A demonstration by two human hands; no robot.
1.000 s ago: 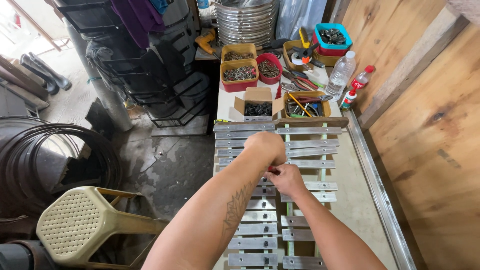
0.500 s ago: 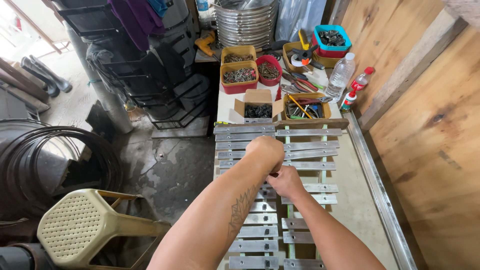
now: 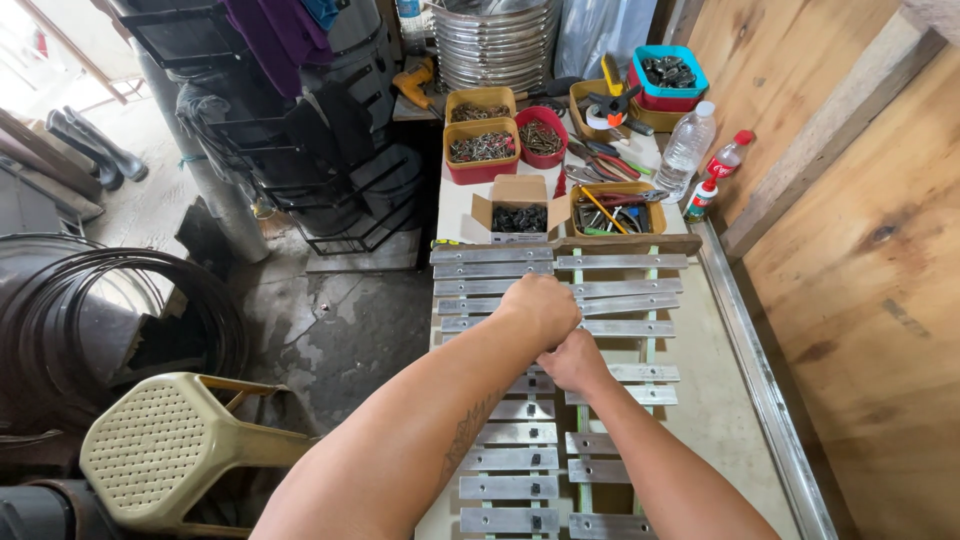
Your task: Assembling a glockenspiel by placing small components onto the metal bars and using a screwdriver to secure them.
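Observation:
Two rows of flat grey metal slats point(image 3: 620, 262) lie like rungs on thin pale green rails point(image 3: 652, 350) along a workbench. My left hand point(image 3: 541, 306) is a closed fist resting over the slats near the middle of the bench. My right hand point(image 3: 573, 362) is curled just below and against it, on a slat between the two rows. What either hand grips is hidden under the fingers.
At the bench's far end stand an open cardboard box of dark screws point(image 3: 519, 215), red and yellow trays of fasteners point(image 3: 482, 148), a tool tray point(image 3: 615, 212), a plastic bottle point(image 3: 685, 150). Wooden panels point(image 3: 860, 250) line the right. A beige stool point(image 3: 170, 450) and coiled hose point(image 3: 90, 320) lie left.
Both hands stay together over the slats; they have shifted only slightly. The view is otherwise the same.

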